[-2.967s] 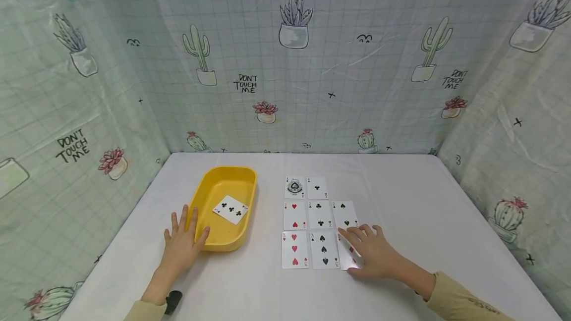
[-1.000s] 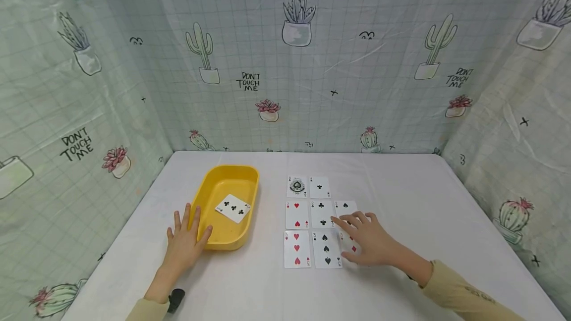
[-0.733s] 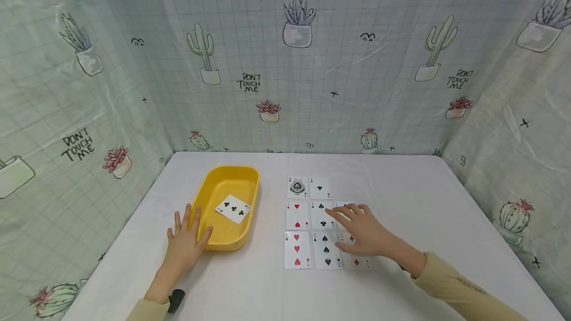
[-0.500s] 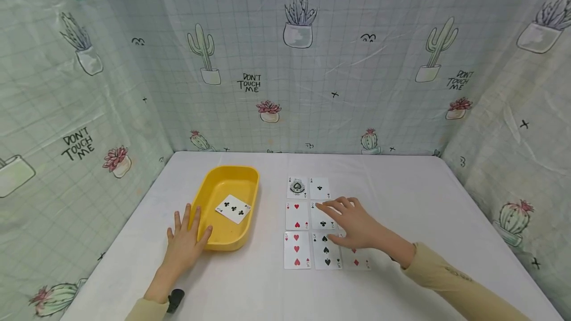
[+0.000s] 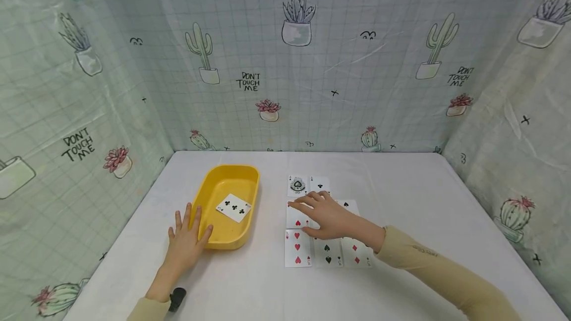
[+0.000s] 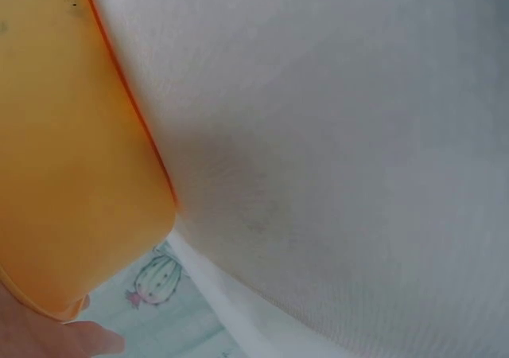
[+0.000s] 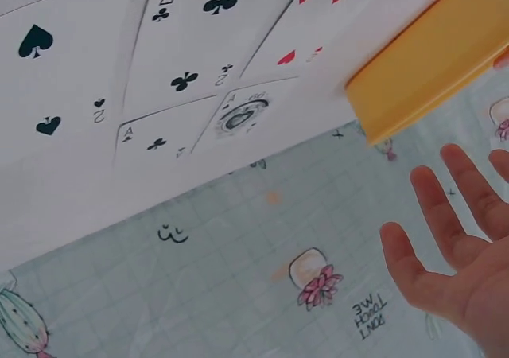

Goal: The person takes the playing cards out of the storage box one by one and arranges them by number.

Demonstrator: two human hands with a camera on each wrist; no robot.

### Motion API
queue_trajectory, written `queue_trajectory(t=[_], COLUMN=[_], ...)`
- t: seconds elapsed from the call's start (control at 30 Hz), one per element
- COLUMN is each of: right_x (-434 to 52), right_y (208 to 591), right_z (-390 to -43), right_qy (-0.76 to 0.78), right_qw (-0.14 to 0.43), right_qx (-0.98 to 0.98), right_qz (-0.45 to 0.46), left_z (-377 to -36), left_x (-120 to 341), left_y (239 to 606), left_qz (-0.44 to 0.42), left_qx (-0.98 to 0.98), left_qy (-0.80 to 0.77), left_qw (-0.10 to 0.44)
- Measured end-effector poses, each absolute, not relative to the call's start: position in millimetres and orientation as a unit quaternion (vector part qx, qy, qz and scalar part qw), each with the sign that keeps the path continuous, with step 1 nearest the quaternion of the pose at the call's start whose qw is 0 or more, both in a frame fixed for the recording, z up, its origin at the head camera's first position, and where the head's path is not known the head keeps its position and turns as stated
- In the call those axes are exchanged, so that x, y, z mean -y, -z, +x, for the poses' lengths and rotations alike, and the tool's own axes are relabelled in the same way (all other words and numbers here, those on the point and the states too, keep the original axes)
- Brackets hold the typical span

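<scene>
My left hand (image 5: 184, 244) rests with spread fingers on the near left rim of the yellow tray (image 5: 232, 242). Inside the tray lies a three of clubs (image 5: 234, 207). Above the laid-out playing cards, my right hand (image 5: 327, 217) is stretched toward the left with loose fingers and nothing in them. It overlaps the two of hearts (image 5: 295, 221) in the head view and hides the two of clubs (image 7: 179, 44), which shows in the right wrist view. Beyond it lie the ace of spades (image 5: 297, 185) and the ace of clubs (image 5: 319, 182).
Nearest me is a row with the three of hearts (image 5: 298, 254), three of spades (image 5: 327, 256) and three of diamonds (image 5: 356, 254). The two of spades (image 5: 351, 207) ends the middle row. Behind the white table (image 5: 401, 187) hangs a cactus-print cloth (image 5: 357, 73).
My right hand has moved left and away from me, from over the three of diamonds across the cards to the two of hearts. My left hand stays on the tray.
</scene>
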State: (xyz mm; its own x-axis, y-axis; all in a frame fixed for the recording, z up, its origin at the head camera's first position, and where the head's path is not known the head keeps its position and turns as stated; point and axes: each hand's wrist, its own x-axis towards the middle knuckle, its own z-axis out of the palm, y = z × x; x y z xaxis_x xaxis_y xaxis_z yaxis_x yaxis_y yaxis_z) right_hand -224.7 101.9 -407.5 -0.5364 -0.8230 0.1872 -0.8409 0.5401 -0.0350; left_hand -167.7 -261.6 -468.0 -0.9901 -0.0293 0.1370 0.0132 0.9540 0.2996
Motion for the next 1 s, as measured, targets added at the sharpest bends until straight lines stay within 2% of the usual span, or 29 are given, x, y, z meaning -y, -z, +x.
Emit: queue_trajectory(t=[0.37, 1.0], right_x=[-68.0, 0.1], right_y=[408.5, 416.4], right_z=[-235.5, -257.2], right_qy=[-0.054, -0.052], right_qw=[0.053, 0.079], right_qx=[0.873, 0.863], right_qz=[0.482, 0.496], left_z=[-168.1, -168.4], left_x=[261.0, 262.5], left_y=[467.3, 468.0], left_qz=[0.008, 0.004], left_qx=[0.987, 0.987], left_qy=[0.145, 0.145], left_qw=[0.071, 0.068])
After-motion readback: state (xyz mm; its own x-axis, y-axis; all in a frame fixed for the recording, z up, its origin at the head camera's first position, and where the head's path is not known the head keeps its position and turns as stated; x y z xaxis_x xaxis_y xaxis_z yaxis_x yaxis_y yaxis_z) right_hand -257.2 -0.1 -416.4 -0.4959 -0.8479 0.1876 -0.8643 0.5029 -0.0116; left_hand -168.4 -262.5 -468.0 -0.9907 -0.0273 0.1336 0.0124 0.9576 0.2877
